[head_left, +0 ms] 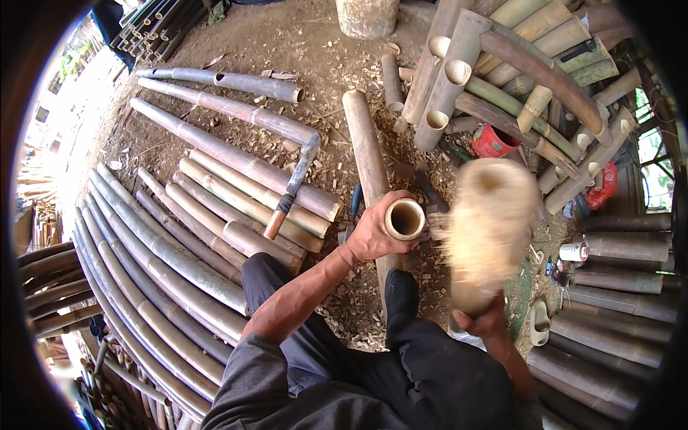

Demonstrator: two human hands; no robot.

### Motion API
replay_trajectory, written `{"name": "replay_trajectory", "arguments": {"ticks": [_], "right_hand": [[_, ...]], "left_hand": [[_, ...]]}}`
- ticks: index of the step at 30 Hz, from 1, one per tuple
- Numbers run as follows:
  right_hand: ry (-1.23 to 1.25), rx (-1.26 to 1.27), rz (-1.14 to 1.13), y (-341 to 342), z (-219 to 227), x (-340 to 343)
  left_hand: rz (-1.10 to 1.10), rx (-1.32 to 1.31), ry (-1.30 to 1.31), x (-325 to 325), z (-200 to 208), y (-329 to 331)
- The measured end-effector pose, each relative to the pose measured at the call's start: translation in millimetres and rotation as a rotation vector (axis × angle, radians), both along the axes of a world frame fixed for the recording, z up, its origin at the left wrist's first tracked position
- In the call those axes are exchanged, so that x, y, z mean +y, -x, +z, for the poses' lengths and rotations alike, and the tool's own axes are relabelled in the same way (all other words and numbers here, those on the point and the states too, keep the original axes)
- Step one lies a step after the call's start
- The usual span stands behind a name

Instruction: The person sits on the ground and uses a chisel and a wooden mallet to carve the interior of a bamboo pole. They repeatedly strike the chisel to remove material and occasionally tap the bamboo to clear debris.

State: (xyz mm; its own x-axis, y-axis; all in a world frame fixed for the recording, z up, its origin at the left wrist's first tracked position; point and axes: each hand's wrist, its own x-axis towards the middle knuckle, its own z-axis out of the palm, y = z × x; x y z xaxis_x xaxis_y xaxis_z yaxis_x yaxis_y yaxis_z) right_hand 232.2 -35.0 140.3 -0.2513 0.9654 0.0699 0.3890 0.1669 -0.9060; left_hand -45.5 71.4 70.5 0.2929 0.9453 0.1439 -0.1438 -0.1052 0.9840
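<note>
My left hand [376, 233] is wrapped round a short bamboo tube [405, 220], whose open round end faces up. The tube stands over a long bamboo pole [364, 143] lying on the ground; its lower end is hidden by my hand. At right, my right hand [485, 320] is closed round the lower end of a thick wooden club [491, 215]. The club is pale, frayed along one side and smeared by motion, raised beside the tube with a gap between them. A dark-socked foot [401, 294] rests against the near part of the pole.
Several bamboo poles [179, 247] lie side by side at left, with a bent-headed tool [294, 183] across them. Poles with round holes [457, 72] are piled at far right, near a red container [494, 141]. More poles [609, 308], a white cup [573, 251] and a sandal [540, 322] lie at right.
</note>
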Motion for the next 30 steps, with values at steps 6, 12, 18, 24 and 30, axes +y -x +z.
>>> {"name": "replay_trajectory", "arguments": {"ticks": [6, 12, 18, 24, 30], "right_hand": [[0.091, -0.127, 0.123, 22, 22, 21], [0.174, -0.141, -0.045, -11, -54, 4], [0.504, -0.565, -0.055, -73, -155, -74], [-0.053, -0.577, -0.045, -18, -190, 91], [0.166, -0.870, 0.125, 19, -237, 255]], "left_hand": [[0.008, -0.049, -0.019, -4, -4, 8], [0.147, 0.171, -0.093, 0, 20, 15], [0.168, 0.304, -0.377, -19, 119, 37], [0.085, 1.127, -0.234, 12, 62, 101], [0.072, 1.645, -0.084, 2, -37, 215]]}}
